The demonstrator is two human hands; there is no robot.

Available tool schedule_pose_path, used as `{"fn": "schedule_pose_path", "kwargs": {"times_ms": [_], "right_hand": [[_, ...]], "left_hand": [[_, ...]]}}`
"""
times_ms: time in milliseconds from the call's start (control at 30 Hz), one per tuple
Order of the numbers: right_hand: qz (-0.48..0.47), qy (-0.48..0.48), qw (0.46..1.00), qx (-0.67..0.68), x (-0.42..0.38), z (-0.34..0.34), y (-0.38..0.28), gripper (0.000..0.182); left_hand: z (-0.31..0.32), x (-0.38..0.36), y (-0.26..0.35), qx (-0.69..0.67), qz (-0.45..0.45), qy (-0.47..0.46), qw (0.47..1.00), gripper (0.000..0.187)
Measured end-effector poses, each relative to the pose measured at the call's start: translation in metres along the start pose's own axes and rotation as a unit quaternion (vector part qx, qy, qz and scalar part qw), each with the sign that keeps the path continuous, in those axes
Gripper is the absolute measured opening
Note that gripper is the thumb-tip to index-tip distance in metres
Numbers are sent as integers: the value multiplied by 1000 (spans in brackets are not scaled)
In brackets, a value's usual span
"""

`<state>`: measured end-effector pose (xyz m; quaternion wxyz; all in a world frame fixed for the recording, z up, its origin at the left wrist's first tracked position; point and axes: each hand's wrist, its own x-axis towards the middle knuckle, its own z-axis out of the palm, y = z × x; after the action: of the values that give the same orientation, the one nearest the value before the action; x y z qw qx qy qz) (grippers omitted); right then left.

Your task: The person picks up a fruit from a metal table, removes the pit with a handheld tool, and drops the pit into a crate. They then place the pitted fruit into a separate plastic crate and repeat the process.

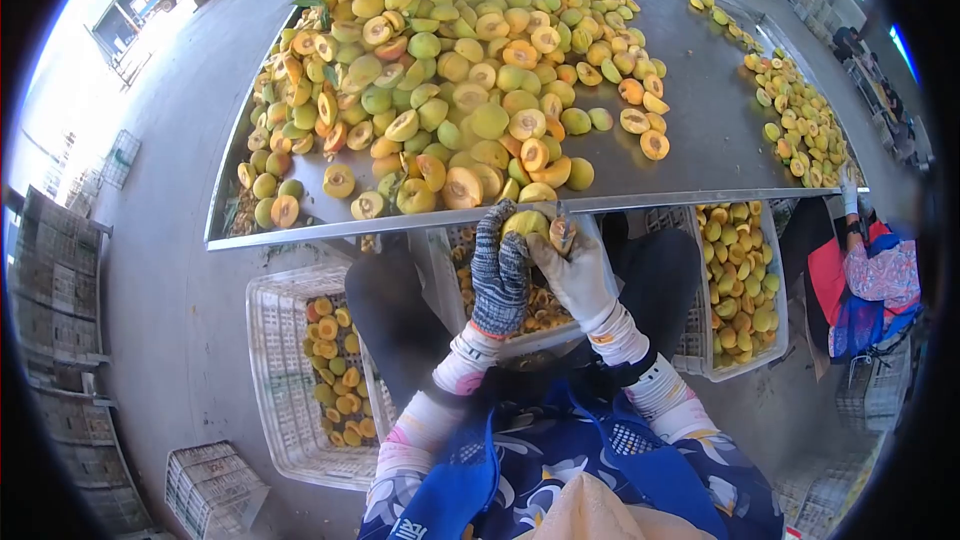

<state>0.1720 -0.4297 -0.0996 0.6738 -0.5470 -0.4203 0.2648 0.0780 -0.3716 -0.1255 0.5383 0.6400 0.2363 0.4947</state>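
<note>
Cupping one peach [527,223] in both gloved grips, left hand [497,275] and right hand [577,275] clamp it over a crate [440,280]. A small blade, perhaps, shows at the right fingertips below the worktop [700,130] edge.

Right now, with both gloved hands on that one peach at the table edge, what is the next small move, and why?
Probably finish working this peach apart. The left hand grips it and the right hand is closed on its side, over the middle crate that holds cut pieces, so the pieces could drop there.
</note>
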Motion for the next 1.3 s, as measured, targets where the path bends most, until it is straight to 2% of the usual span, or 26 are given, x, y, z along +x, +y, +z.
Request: {"fn": "schedule_pose_path", "kwargs": {"times_ms": [67,100,133,200,233,267,367,433,467,500,533,567,667,700,733,767,800,867,967,1000,1033,1133,1167,1200,1233,1300], "right_hand": [[8,-20,999,-25,-1,-6,5,43],[98,-31,987,123,-2,-6,-5,50],[136,-26,977,160,-2,-7,-11,51],[180,-24,962,203,0,-9,-12,53],[189,-28,959,208,0,-11,-10,53],[197,-31,957,212,1,-12,-7,54],[82,-37,990,110,1,-4,5,53],[36,-50,998,-14,9,-8,15,55],[-48,-75,988,-128,12,-12,15,55],[-130,-98,957,-241,18,-13,5,56],[-210,-121,906,-348,24,-16,0,56],[-219,-177,885,-371,29,-20,3,63],[-134,-137,962,-196,51,-33,8,65],[-57,-54,996,-36,64,-29,8,66],[-117,3,976,-182,88,-37,6,63],[-147,1,940,-309,112,-40,-3,63],[-153,-11,916,-370,136,-40,4,61],[-229,-32,791,-567,164,-40,37,59],[-108,-76,904,-406,143,-33,4,53],[-50,-105,908,-403,126,-35,5,50],[10,-132,907,-399,106,-40,6,48],[116,-159,915,-353,40,-53,23,37],[216,-152,931,-250,24,-54,26,34],[312,-142,929,-141,8,-55,28,31],[309,-128,937,-102,-6,-52,28,24],[103,-136,953,-252,-20,-48,28,19]], "left_hand": [[-6,4,-3,-43,-60,-22,997,45],[-8,10,6,-159,-150,-26,975,45],[-9,13,12,-273,-237,-27,932,45],[-10,11,1,-83,-52,-43,994,44],[-9,11,-3,16,43,-50,998,43],[-9,10,-5,23,34,-38,998,41],[-2,15,-4,-12,-19,4,1000,34],[-6,19,-14,146,86,-28,985,32],[-9,20,-20,224,137,-45,964,32],[-9,18,-25,165,31,-88,982,30],[-7,17,-31,104,-18,-99,989,31],[-6,16,-36,43,-66,-111,991,31],[-12,20,-66,-126,-143,-68,979,38],[-15,29,-53,-345,-282,-19,895,42],[-21,33,-46,-538,-399,32,742,47],[-33,37,-50,-510,-427,-1,746,65],[-38,38,-45,-511,-430,3,745,67],[-44,43,-26,-512,-433,10,742,72],[-53,44,-29,-493,-413,46,765,69],[-56,40,-34,-476,-413,57,774,68],[-54,39,-41,-460,-407,135,778,59],[-54,34,-33,-481,-365,49,796,51],[-52,32,-26,-478,-338,17,810,46],[-48,31,-26,-468,-351,38,810,48],[-44,29,-26,-457,-364,59,809,49],[-36,21,-25,-415,-366,72,830,56]]}}
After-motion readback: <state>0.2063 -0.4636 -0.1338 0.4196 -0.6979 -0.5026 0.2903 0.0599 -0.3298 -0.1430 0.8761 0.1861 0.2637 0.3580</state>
